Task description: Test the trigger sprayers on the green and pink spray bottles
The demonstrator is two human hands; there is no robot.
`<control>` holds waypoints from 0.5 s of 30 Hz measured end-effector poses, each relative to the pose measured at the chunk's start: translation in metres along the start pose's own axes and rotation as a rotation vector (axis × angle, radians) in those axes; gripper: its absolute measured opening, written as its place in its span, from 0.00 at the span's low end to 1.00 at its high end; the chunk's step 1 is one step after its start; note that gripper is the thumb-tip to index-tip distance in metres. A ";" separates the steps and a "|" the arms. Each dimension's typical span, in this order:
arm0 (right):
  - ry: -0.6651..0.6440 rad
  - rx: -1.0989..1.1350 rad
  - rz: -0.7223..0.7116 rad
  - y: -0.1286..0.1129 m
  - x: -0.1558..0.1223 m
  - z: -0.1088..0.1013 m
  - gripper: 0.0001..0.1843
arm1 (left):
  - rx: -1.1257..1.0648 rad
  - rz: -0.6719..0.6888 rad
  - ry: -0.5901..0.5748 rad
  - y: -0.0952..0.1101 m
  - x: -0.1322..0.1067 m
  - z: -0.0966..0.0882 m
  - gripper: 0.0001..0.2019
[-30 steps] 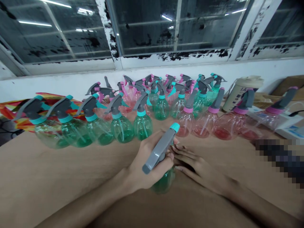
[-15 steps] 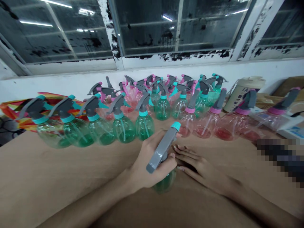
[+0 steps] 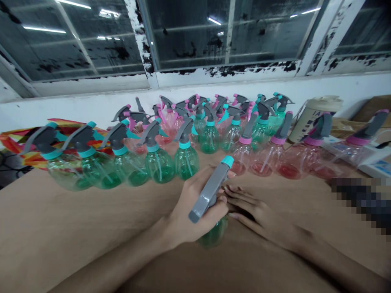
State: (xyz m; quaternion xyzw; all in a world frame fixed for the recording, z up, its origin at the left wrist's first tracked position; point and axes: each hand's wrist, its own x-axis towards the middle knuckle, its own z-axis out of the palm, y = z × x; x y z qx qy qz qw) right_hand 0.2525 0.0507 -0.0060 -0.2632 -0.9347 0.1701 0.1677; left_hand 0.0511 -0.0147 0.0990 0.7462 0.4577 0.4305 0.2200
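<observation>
My left hand (image 3: 195, 211) is wrapped around the neck of a green spray bottle (image 3: 214, 234) near the front of the table. That bottle's grey trigger head with a turquoise nozzle shows above my fingers, pointing away and to the right. Much of its body is hidden under the hand. My right hand (image 3: 252, 207) lies beside it with fingers stretched out, the fingertips close to the bottle; whether they touch it I cannot tell. Just beyond my hands stand a row of green spray bottles (image 3: 159, 166) on the left and a row of pink spray bottles (image 3: 264, 160) on the right.
More pink and green spray bottles (image 3: 209, 136) crowd the back of the table (image 3: 91, 228) by the wall. A colourful cloth or bag (image 3: 73, 127) lies at the left. A pale cylindrical container (image 3: 314, 118) and a cardboard box (image 3: 374, 110) stand at the right. A dark blurred object lies at the right edge.
Almost nothing differs. My left hand keeps its grip on the green spray bottle, and my right hand stays flat beside it; the view has shifted very slightly.
</observation>
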 end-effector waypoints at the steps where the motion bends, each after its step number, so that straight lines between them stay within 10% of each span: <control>1: -0.007 -0.008 0.001 0.000 0.000 0.000 0.26 | -0.002 0.005 0.003 0.000 0.000 0.000 0.14; 15: -0.047 -0.021 0.018 -0.002 -0.001 -0.004 0.26 | 0.080 0.076 0.056 0.003 0.002 0.000 0.11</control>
